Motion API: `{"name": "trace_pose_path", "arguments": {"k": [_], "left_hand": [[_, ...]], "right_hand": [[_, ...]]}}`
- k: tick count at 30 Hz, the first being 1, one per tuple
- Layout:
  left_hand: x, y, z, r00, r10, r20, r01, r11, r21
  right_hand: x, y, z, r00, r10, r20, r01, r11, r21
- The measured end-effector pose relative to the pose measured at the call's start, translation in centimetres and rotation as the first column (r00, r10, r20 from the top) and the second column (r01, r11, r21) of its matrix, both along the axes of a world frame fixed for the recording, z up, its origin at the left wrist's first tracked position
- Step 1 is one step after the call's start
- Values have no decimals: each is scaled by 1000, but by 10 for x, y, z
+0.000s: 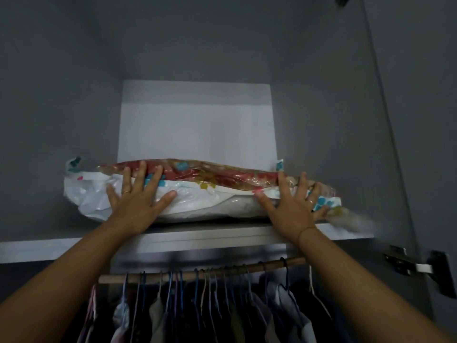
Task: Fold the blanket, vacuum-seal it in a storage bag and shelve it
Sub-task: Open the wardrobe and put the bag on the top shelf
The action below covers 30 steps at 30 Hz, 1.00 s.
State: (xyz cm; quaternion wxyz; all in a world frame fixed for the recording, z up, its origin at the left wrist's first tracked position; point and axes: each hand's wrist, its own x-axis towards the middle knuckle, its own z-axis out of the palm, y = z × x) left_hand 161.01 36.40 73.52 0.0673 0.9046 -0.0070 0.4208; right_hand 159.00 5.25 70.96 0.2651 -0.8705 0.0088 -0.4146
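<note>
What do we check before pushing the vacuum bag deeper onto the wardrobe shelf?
1. Left hand flat on clear plastic storage bag with red floral blanket: ok.
2. Right hand flat on it: ok.
3. Bag resting on grey wardrobe shelf: ok, near front edge.
4. Space behind bag: ok, pale back panel shows.
5. Bag's right end clear of grey side wall: cannot tell, blurred.
6. Seal: cannot tell.

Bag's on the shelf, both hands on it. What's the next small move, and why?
Probably push the sealed bag deeper: left hand and right hand lie flat against its front, which sits near the front edge of the shelf, with room behind.
</note>
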Motion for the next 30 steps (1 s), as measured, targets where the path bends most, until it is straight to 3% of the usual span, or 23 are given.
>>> {"name": "trace_pose_path", "arguments": {"k": [4, 9, 18, 22, 24, 27, 30], "left_hand": [[11, -14, 8, 995, -56, -80, 55, 998, -17], [17, -11, 14, 990, -65, -127, 64, 998, -14], [2, -8, -3, 977, -102, -185, 104, 995, 3], [-17, -4, -23, 983, -119, -137, 117, 993, -21], [-38, -4, -46, 988, -155, -28, 152, 985, -78], [-80, -7, -94, 970, -183, 161, 210, 963, -170], [-124, 1, -149, 974, -122, 188, 163, 962, -218]], "right_hand": [[31, -10, 15, 994, -15, -108, 14, 1000, -15], [47, -4, 25, 985, -122, -123, 112, 990, -79], [31, -8, 8, 983, -105, -149, 88, 989, -118], [13, -14, -13, 990, -141, -28, 134, 974, -181], [2, -9, -36, 985, -103, 140, 129, 974, -185], [-19, 18, -76, 943, 100, 318, -44, 983, -177], [-46, 67, -124, 881, 301, 365, -250, 951, -181]]}}
